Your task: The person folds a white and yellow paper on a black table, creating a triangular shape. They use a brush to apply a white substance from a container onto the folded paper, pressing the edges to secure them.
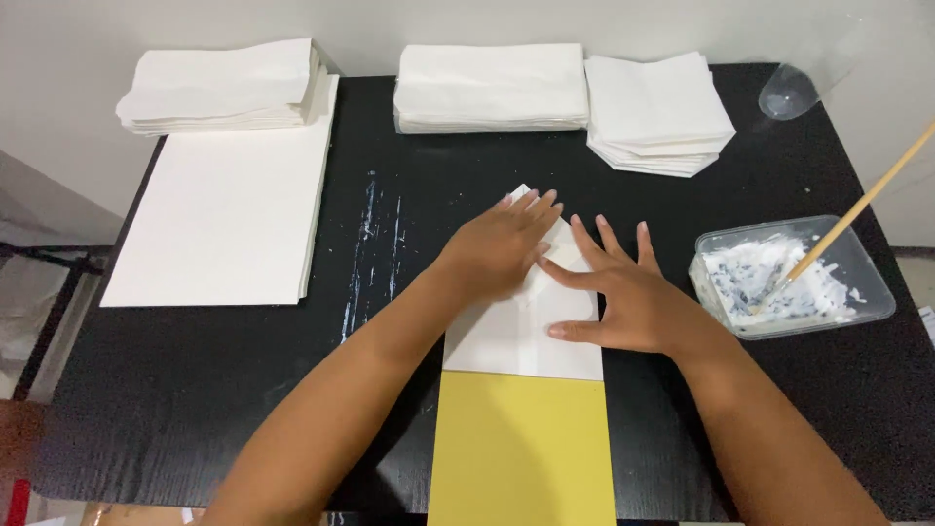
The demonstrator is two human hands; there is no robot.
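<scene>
A folded white paper (516, 336) lies in the middle of the black table (195, 380), its near edge overlapping a yellow sheet (523, 448). My left hand (499, 248) lies flat on the paper's upper left part, fingers together and pointing away from me. On the paper's right side my right hand (623, 292) presses down with spread fingers, its thumb across the white surface. The far tip of the paper pokes out beyond my left fingertips. Neither hand grips anything.
A big stack of white sheets (229, 209) sits at the left with a folded pile (224, 88) on its far end. Two more white piles (492, 88) (657, 112) stand at the back. At right are a plastic tub of white paste (794, 278) with a wooden stick (857, 209), and a clear cup (787, 93).
</scene>
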